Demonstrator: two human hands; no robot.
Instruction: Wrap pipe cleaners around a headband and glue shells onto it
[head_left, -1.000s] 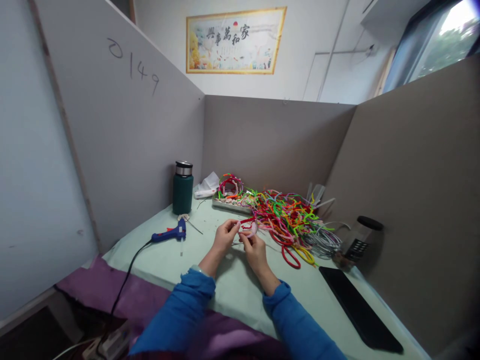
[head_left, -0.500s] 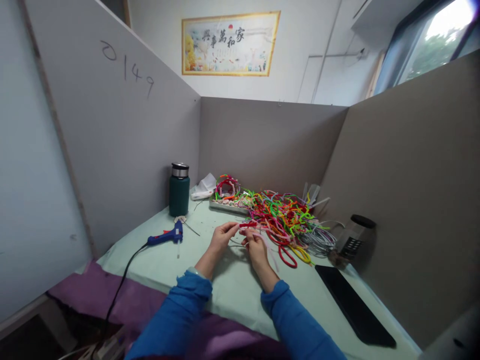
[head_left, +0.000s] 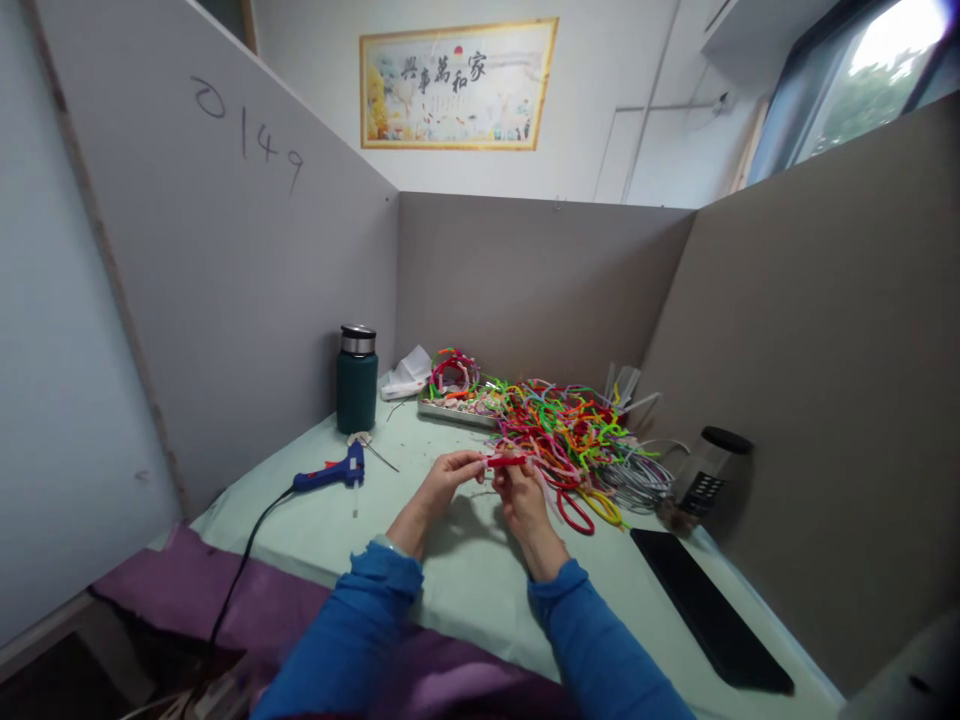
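Just in front of the pile, my left hand (head_left: 448, 480) pinches the left end of a short red tube-like piece (head_left: 506, 461). My right hand (head_left: 523, 505) has its fingers closed round the right part of the same piece, which lies about level between them. Pale pink strands show by the right hand; whether they join the red piece I cannot tell. Behind and to the right spreads a tangled pile of bright, many-coloured strands (head_left: 562, 425). Red loops (head_left: 576, 512) and a yellow loop (head_left: 602, 508) stick out at its front.
A blue glue gun (head_left: 330, 474) with a black cord lies left, before a green bottle (head_left: 357, 385). At the back stands a metal tray (head_left: 456, 415) with small pieces and coloured rings. Grey wire coils (head_left: 637, 482), a dark-lidded jar (head_left: 709, 480) and a black slab (head_left: 709, 608) are right.
The red piece has moved slightly right and down, and more of it shows between the hands. My right hand has shifted a little right; my left fingers have stretched further toward it.
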